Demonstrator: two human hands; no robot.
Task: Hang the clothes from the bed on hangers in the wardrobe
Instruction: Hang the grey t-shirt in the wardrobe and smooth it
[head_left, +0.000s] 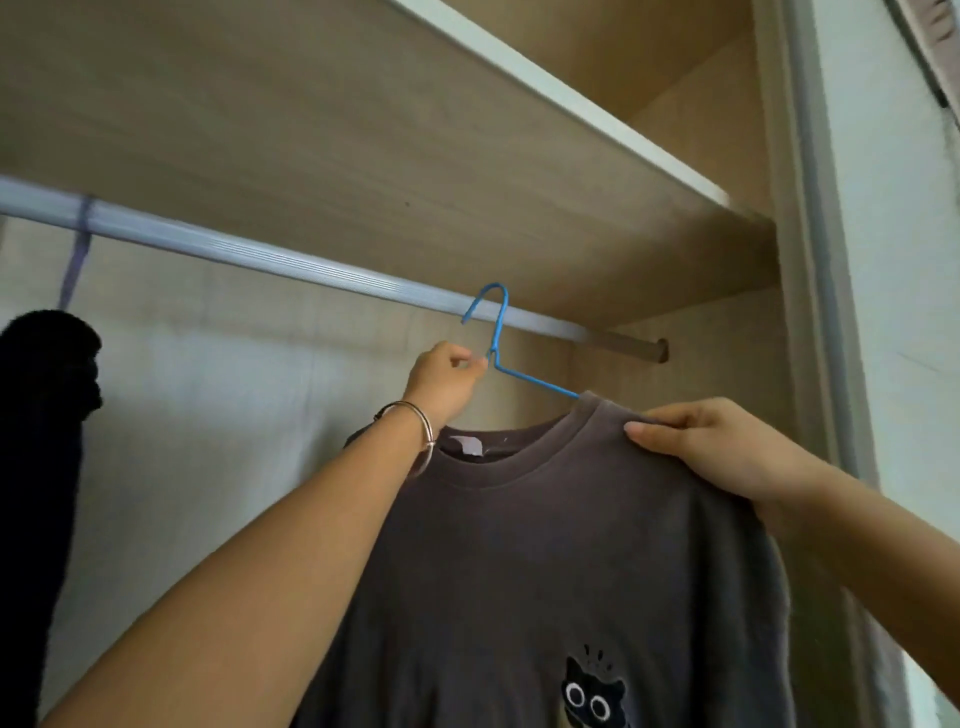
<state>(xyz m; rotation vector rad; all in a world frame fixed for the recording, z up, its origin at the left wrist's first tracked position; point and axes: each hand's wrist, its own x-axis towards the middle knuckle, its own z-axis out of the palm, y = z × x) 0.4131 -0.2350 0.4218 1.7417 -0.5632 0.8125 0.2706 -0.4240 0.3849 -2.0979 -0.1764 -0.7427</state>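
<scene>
A grey T-shirt (545, 561) with a small black cat print hangs on a blue wire hanger (524, 376). My left hand (447, 382) pinches the hanger's neck just below the hook. The hook overlaps the silver wardrobe rail (291, 265) from the front; whether it rests on the rail I cannot tell. My right hand (727, 452) grips the shirt's right shoulder next to the collar. A bangle sits on my left wrist.
A dark garment (41, 441) hangs at the far left of the rail on a pale purple hanger hook (83, 223). A wooden shelf (363, 135) lies close above the rail. The wardrobe's side wall (727, 374) stands just right of the shirt.
</scene>
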